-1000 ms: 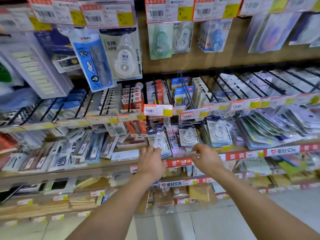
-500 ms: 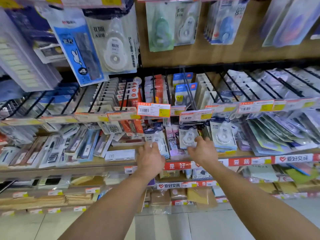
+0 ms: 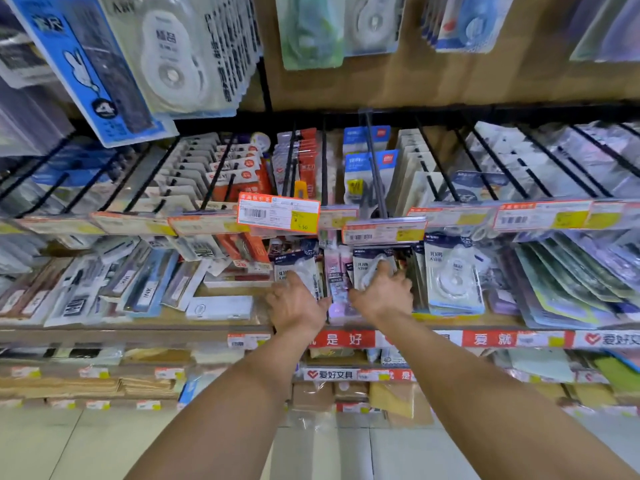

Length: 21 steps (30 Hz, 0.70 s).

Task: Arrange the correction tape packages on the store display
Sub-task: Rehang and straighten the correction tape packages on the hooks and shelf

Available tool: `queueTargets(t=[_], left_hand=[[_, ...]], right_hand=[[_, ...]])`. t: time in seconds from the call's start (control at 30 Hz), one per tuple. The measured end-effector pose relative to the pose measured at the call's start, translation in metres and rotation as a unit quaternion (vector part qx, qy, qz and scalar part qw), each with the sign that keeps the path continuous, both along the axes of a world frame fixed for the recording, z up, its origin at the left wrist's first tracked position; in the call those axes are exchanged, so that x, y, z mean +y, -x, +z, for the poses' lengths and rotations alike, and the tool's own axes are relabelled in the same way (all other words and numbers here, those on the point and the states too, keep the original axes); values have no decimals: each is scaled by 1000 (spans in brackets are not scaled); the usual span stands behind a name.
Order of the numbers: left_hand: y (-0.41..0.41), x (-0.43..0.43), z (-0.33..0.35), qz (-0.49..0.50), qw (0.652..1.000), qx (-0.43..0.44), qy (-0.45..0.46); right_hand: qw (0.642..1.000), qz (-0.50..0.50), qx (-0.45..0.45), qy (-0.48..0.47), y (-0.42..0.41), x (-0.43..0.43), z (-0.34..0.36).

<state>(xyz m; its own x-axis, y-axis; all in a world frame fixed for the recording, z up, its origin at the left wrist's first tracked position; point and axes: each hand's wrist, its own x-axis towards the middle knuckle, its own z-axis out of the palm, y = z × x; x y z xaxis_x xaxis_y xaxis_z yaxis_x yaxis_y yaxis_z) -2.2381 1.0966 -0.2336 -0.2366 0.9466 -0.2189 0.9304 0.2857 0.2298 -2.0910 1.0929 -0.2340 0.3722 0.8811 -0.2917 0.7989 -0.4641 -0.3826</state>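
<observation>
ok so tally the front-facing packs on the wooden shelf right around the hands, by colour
white correction tape packs: 3 (one under the left hand, one under the right hand, one untouched just right of it)
pink pack: 1 (between the two hands)
total: 4, counting front faces only; the packs stacked behind them can't be counted

Left hand (image 3: 297, 306) rests on one correction tape package (image 3: 294, 266) on the shelf (image 3: 138, 330); right hand (image 3: 381, 296), fingers spread, touches a second package (image 3: 367, 266) nearby.
</observation>
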Motion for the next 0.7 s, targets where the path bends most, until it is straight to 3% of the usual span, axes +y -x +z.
queueTargets(t=[0.4, 0.7], left_hand=[[9, -7, -4, 4, 998, -26, -63], [16, -29, 17, -46, 990, -36, -127]], right_hand=[[999, 10, -34, -41, -1, -29, 12], [996, -40, 56, -53, 4, -65, 31]])
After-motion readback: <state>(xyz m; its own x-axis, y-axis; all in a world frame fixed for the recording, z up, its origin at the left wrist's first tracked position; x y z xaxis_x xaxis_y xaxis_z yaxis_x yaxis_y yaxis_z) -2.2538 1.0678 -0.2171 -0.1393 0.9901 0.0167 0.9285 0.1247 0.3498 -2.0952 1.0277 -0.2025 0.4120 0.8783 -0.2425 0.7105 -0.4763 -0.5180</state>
